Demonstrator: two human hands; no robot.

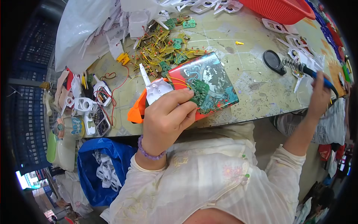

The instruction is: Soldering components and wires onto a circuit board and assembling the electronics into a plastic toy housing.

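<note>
My left hand (167, 114) pinches the edge of a small green circuit board (200, 92) between thumb and fingers. The board sits over a worn red-and-teal flat box (223, 84). Thin yellow wires run from its left side. A white plastic housing (156, 89) and an orange piece (137, 108) show behind that hand, partly hidden by it. At the right, my right hand (320, 95) is closed around the blue handle of a soldering iron (328, 83). The iron's tip end is inside the coil spring of a black stand (275, 61).
A heap of wired circuit boards (164, 46) lies at the back, beside a clear bag of white parts (84, 37). A red basket (283, 11) stands far right. Left are a battery holder (102, 93) and red wires. A blue bag (87, 171) with white parts hangs below the table edge.
</note>
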